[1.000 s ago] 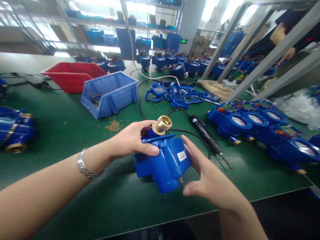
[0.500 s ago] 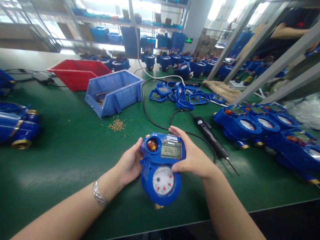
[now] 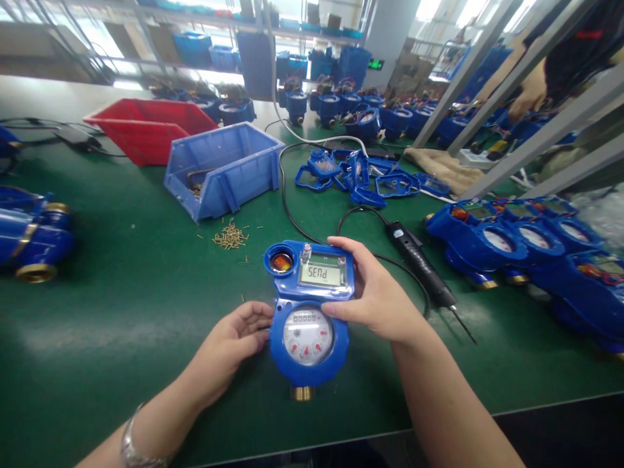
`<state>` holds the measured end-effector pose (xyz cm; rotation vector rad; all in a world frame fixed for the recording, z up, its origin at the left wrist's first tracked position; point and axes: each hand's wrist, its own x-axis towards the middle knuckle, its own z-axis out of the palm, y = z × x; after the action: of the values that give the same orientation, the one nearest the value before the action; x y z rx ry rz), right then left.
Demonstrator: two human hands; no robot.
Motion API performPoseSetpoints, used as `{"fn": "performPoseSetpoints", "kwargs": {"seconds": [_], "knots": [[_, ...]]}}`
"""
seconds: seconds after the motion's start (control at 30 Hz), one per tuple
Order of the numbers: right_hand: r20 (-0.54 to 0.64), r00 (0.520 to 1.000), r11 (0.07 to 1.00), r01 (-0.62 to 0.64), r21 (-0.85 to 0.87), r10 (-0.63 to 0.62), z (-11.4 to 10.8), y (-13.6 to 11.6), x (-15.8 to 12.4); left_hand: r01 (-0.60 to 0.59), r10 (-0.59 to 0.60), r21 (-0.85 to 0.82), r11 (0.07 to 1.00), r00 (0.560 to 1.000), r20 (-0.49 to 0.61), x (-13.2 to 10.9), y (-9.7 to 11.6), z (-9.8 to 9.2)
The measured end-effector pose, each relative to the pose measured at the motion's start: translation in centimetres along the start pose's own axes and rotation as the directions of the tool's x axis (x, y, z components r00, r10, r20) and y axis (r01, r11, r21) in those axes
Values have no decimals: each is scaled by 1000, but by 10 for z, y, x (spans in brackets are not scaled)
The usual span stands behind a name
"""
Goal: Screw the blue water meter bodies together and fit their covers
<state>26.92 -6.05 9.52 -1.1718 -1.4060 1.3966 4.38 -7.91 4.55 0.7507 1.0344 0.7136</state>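
Observation:
A blue water meter (image 3: 312, 374) is tilted toward me above the green bench, with a white dial (image 3: 308, 335), a lit display (image 3: 320, 275) and a brass pipe end (image 3: 303, 393) at the bottom. My right hand (image 3: 375, 296) grips its right side, thumb on the front beside the dial. At the left edge of the dial housing, my left hand (image 3: 238, 338) has its fingers curled against the meter; a small dark bit shows between thumb and fingers. A round opening (image 3: 281, 262) at the meter's upper left shows something reddish inside.
Brass screws (image 3: 230, 236) lie heaped before a blue bin (image 3: 224, 172), beside a red bin (image 3: 151, 130). A black electric screwdriver (image 3: 422, 266) lies at right, near more meters (image 3: 502, 240). Blue cover frames (image 3: 358, 175) lie behind. Another person's hand (image 3: 529, 94) shows beyond metal posts.
My left hand has slid down from the meter's upper left corner to beside the dial. The meter has straightened and shifted slightly left and up in view; the right hand still grips it.

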Motion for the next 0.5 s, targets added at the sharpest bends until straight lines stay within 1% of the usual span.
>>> {"fn": "performPoseSetpoints", "kwargs": {"seconds": [0.03, 0.1, 0.17, 0.23, 0.33, 0.4, 0.5], "knots": [[6, 1000, 999, 4, 42, -4, 0, -1, 2, -7, 7, -1, 1000, 997, 71, -1, -6, -2], [2, 1000, 992, 11, 123, -11, 0, 0, 7, -23, 23, 2, 1000, 976, 219, 0, -11, -5], [0, 1000, 981, 5, 192, -5, 1, 3, 11, -30, 12, 46, 998, 941, 339, 5, -8, -4], [13, 1000, 971, -6, 239, 3, 2, 6, 14, -33, -11, 96, 995, 906, 423, 12, 1, -1], [22, 1000, 973, -1, 231, -4, 2, 9, 16, -37, -32, 126, 991, 861, 508, 21, 13, 3], [14, 1000, 982, 5, 186, -7, 1, 11, 17, -63, -19, 132, 989, 842, 540, 25, 16, 4], [-1, 1000, 994, -4, 106, 4, 0, 14, 18, -128, 15, 180, 975, 852, 523, 29, 14, 3]]}}
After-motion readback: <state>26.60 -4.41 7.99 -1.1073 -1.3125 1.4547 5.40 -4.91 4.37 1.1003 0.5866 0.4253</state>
